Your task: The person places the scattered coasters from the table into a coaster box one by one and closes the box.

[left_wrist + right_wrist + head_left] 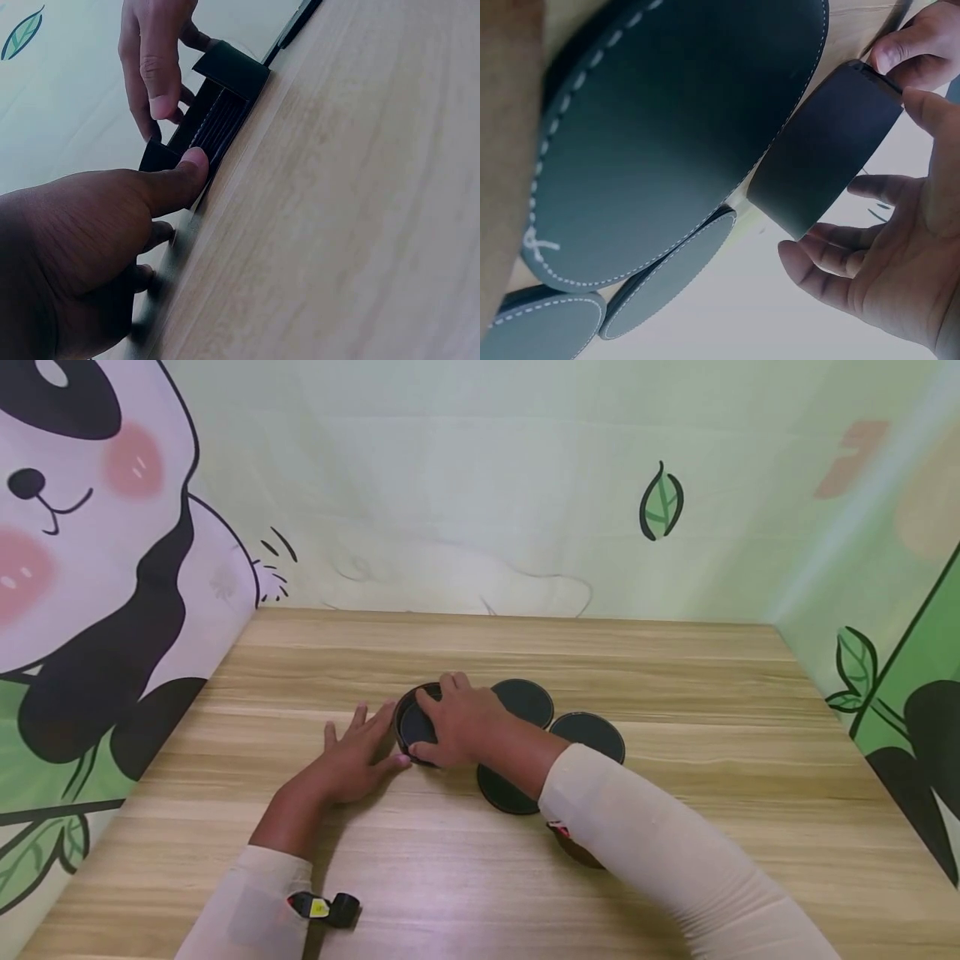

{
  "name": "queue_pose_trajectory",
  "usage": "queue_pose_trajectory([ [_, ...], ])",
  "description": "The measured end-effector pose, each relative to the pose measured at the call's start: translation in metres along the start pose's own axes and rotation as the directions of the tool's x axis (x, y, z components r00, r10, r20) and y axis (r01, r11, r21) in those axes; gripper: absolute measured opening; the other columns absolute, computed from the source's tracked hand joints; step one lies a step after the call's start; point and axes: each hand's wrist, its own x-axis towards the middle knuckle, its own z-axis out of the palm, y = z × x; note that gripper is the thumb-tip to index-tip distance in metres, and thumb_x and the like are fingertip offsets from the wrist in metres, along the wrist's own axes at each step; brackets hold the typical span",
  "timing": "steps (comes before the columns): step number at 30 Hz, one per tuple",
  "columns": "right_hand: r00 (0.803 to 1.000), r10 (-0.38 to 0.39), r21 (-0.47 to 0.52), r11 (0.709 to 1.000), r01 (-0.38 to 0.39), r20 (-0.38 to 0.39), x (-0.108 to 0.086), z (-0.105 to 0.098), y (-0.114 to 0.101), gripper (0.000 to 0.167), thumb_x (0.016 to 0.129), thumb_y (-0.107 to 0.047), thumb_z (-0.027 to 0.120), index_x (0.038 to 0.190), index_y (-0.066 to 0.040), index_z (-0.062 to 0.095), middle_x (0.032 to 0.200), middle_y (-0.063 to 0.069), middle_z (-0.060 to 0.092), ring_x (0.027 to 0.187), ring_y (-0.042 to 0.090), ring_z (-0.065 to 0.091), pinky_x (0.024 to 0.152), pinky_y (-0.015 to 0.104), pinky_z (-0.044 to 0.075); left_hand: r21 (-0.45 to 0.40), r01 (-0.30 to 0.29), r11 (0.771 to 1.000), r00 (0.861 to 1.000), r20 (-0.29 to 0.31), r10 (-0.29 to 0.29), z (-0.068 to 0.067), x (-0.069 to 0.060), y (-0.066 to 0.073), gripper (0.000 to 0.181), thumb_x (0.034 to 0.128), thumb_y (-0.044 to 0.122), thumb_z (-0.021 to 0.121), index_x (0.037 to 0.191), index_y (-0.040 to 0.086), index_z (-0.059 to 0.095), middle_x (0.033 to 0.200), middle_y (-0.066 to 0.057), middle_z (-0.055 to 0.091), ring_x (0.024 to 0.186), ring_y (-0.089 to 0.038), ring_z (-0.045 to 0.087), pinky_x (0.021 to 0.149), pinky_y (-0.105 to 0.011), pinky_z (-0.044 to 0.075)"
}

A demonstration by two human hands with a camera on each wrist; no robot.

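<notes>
A round dark coaster holder [401,727] stands on the table with dark coasters [417,727] inside it. Through a gap in its wall, the left wrist view shows the stacked coaster edges [217,124]. My left hand [352,764] holds the holder's left side, its thumb at the gap and other fingers spread on the tabletop. From above, my right hand [461,722] grips across the holder's right part, thumb at the near side and fingers at the far side. Beside it lie three loose round coasters, a far one [525,700], a right one [588,735] and a near one [508,792].
White stitching edges a large coaster [682,142] in the right wrist view. A brown rounded thing [581,852] is mostly hidden beneath my right forearm. The wooden table [450,877] meets a printed cloth backdrop [450,485] at its back and sides.
</notes>
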Motion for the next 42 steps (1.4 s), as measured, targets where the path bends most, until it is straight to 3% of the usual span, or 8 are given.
queue_pose_trajectory([
  [9, 1.0, -0.001, 0.057, 0.998, 0.0, 0.017, -0.003, -0.003, 0.007, 0.087, 0.104, -0.077, 0.036, 0.172, -0.025, 0.027, 0.164, 0.018, 0.038, 0.147, 0.031, 0.04, 0.106, 0.053, 0.053, 0.004, -0.002, 1.0, 1.0, -0.002, 0.002, 0.0, 0.0, 0.0, 0.087, 0.1078, 0.04, 0.063, 0.172, 0.01, 0.014, 0.175, -0.022, 0.023, 0.161, -0.056, -0.001, 0.113, -0.085, -0.011],
  [17, 0.997, -0.048, 0.136, 0.989, 0.056, -0.057, -0.013, -0.019, 0.006, 0.08, 0.108, -0.071, 0.034, 0.171, -0.023, 0.03, 0.164, 0.018, 0.039, 0.147, 0.033, 0.042, 0.105, 0.054, 0.053, 0.009, 0.003, 1.0, 1.0, 0.01, -0.003, -0.002, 0.001, 0.0, 0.088, 0.1078, 0.044, 0.062, 0.173, 0.011, 0.013, 0.176, -0.021, 0.021, 0.161, -0.054, -0.001, 0.113, -0.086, -0.011],
  [22, 0.996, -0.069, 0.17, 0.982, 0.077, -0.05, -0.024, -0.026, 0.002, 0.077, 0.109, -0.07, 0.028, 0.171, -0.024, 0.028, 0.169, 0.017, 0.033, 0.153, 0.034, 0.037, 0.11, 0.056, 0.049, 0.003, -0.01, 1.0, 1.0, 0.004, 0.01, -0.003, 0.001, 0.0, 0.088, 0.1081, 0.045, 0.061, 0.172, 0.009, 0.013, 0.175, -0.023, 0.021, 0.161, -0.056, -0.002, 0.113, -0.086, -0.011],
  [31, 0.996, -0.074, 0.311, 0.947, 0.086, -0.051, -0.045, -0.025, 0.014, 0.073, 0.111, -0.067, 0.027, 0.171, -0.026, 0.028, 0.174, 0.015, 0.025, 0.159, 0.035, 0.028, 0.118, 0.06, 0.041, 0.006, 0.002, 1.0, 1.0, 0.006, -0.002, -0.001, 0.0, 0.0, 0.088, 0.1076, 0.044, 0.062, 0.173, 0.01, 0.013, 0.175, -0.023, 0.022, 0.161, -0.055, -0.001, 0.114, -0.085, -0.011],
  [42, 0.998, -0.058, 0.444, 0.895, 0.037, 0.033, -0.074, -0.022, 0.046, 0.07, 0.113, -0.061, 0.034, 0.171, -0.023, 0.03, 0.175, 0.016, 0.026, 0.162, 0.037, 0.023, 0.123, 0.065, 0.03, -0.001, -0.006, 1.0, 1.0, 0.0, 0.006, -0.003, -0.002, 0.003, 0.087, 0.1078, 0.042, 0.063, 0.172, 0.008, 0.014, 0.175, -0.023, 0.021, 0.161, -0.054, 0.0, 0.114, -0.084, -0.011],
])
